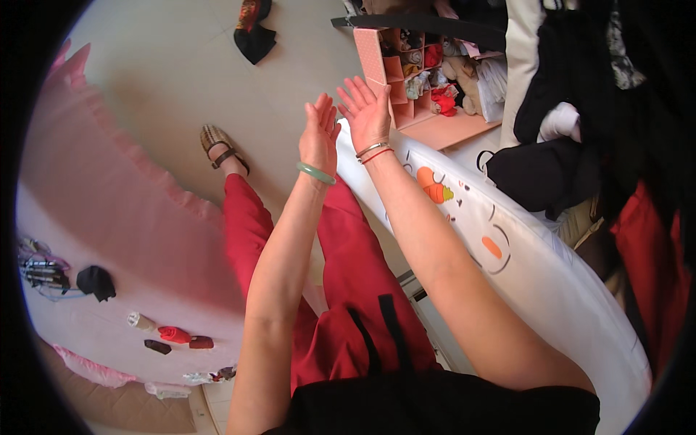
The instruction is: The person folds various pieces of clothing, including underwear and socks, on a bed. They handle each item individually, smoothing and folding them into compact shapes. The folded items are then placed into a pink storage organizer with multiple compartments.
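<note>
A pale, smooth floor (159, 80) lies beside a bed covered in pink cloth (123, 188). An open pink box with divided compartments (370, 52), filled with crumpled multicoloured cloth (444, 100), is near the right hand (370, 119), whose grip is spread open, palm up, holding nothing. The left hand (317, 141), in a green bangle (316, 173), also has its grip open and empty. A long white panel printed with an orange carrot (536, 279) runs beside the right forearm.
</note>
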Motion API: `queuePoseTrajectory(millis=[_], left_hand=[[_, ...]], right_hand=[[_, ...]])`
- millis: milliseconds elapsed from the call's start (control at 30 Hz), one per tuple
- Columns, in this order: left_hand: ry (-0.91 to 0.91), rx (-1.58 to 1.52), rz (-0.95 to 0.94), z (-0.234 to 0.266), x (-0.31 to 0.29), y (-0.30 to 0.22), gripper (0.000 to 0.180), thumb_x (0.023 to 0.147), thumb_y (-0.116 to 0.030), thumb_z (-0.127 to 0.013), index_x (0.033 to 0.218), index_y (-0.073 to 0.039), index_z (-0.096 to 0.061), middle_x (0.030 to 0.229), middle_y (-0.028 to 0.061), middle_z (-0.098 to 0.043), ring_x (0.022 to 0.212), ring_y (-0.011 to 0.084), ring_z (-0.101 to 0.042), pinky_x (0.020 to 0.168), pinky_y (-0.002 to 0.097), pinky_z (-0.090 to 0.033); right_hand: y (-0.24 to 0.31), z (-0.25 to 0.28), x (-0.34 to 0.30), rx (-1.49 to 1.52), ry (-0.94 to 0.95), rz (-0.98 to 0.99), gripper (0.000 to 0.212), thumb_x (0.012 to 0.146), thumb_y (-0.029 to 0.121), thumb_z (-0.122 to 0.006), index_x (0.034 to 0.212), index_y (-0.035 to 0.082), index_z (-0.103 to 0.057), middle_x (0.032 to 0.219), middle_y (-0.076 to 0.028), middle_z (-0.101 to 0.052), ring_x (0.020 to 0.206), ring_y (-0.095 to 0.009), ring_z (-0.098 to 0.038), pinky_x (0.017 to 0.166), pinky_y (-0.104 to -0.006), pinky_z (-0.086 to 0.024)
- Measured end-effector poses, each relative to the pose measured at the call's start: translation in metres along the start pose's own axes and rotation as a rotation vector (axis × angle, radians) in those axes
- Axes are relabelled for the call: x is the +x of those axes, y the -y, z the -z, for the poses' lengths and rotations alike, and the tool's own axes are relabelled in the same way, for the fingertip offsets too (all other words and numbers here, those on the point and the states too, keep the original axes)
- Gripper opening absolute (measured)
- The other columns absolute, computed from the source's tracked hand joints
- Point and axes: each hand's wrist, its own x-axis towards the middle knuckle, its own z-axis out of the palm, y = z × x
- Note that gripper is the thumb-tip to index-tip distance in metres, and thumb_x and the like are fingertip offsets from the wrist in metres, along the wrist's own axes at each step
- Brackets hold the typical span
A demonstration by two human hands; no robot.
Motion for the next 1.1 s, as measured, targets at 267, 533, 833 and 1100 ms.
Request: queuePoseTrajectory(millis=[267, 533, 833, 1100], left_hand=[[0.055, -0.275, -0.267, 0.005, -0.059, -0.090, 0.065, 0.101, -0.054, -0.024, 0.143, -0.006, -0.038, 0.149, 0.0093, -0.038, 0.139, 0.0238, -0.030, 0.115, 0.0400, -0.022], [0.035, -0.621, -0.614, 0.051, -0.164, -0.141, 0.062, 0.101, -0.051, -0.028, 0.138, -0.004, -0.044, 0.145, 0.0114, -0.043, 0.134, 0.0245, -0.039, 0.113, 0.0394, -0.028], [-0.086, -0.894, -0.936, 0.159, -0.309, -0.153, 0.061, 0.100, -0.050, -0.033, 0.139, -0.004, -0.041, 0.143, 0.0114, -0.044, 0.134, 0.0236, -0.038, 0.114, 0.0387, -0.026], [-0.317, -1.133, -1.070, 0.310, -0.381, -0.122, 0.060, 0.099, -0.047, -0.041, 0.140, -0.004, -0.035, 0.144, 0.0114, -0.042, 0.135, 0.0245, -0.037, 0.113, 0.0402, -0.028]], right_hand=[[0.023, -0.101, -0.055, 0.329, 0.270, -0.092, 0.085, 0.092, 0.068, -0.032, 0.140, -0.002, -0.038, 0.144, -0.016, -0.042, 0.133, -0.030, -0.040, 0.110, -0.0430, -0.028], [-0.001, -0.180, -0.150, 0.401, 0.566, -0.351, 0.076, 0.094, 0.062, -0.036, 0.136, -0.001, -0.045, 0.143, -0.017, -0.045, 0.133, -0.033, -0.040, 0.108, -0.0451, -0.033], [-0.098, -0.259, -0.278, 0.030, 0.768, -0.582, 0.072, 0.097, 0.059, -0.030, 0.140, 0.002, -0.041, 0.146, -0.015, -0.040, 0.136, -0.031, -0.036, 0.112, -0.0427, -0.029], [-0.254, -0.289, -0.351, -0.260, 0.872, -0.831, 0.070, 0.099, 0.056, -0.029, 0.140, -0.001, -0.040, 0.145, -0.017, -0.041, 0.133, -0.032, -0.040, 0.109, -0.0426, -0.033]])
